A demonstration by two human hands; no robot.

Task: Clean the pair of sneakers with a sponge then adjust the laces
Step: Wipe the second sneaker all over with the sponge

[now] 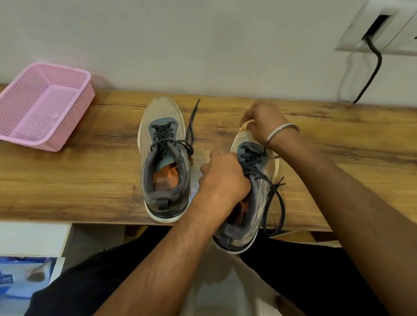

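A long wooden table [330, 150] runs across the view against a pale wall [189, 31], and on it at the far left sits one pink perforated basket [34, 106], well apart from the shoes. One white socket plate [384, 26] hangs on the wall at the right, with a black cable [373, 68] dropping from it behind the table. There are two sneakers, both grey and beige with dark laces. The left sneaker [164, 160] stands flat on the table, toe toward the wall, one lace end trailing to its right. The right sneaker [250, 194] is tilted, its heel over the near table edge above the person's dark-clad lap, toe on the table. The left hand [224, 179] is curled around the collar and tongue area of this shoe, gripping it and hiding part of its opening. The right hand [262, 121], a thin bangle [280, 132] on its wrist, has its fingers closed on a small pale sponge [246, 124] pressed against the toe; most of the sponge is hidden.
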